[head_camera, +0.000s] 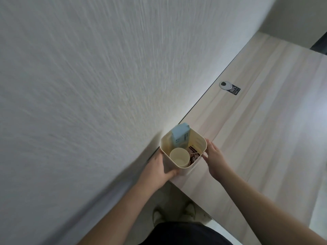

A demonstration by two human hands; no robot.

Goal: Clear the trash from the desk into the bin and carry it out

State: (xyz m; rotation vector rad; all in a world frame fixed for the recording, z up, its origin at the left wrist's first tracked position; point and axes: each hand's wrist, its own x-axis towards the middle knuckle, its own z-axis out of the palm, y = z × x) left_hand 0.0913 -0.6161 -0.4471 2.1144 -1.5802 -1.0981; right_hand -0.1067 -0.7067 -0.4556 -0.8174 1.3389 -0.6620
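A small cream bin (167, 160) stands at the near corner of the pale wooden desk (265, 121), close to the wall. Inside it are a light blue carton (180, 134) sticking up above the rim, a cream paper cup (179, 157) and a dark printed wrapper (192, 153). My left hand (157, 171) wraps around the bin's left and front side. My right hand (215, 159) is at the bin's right side with fingers spread, its fingertips touching or almost touching the wall of the bin.
A textured white wall (88, 85) runs along the desk's left edge. A round silver cable grommet (225, 85) and a black sticker (234, 90) sit farther along the desk. My shoes (189, 209) stand on the floor below the desk corner.
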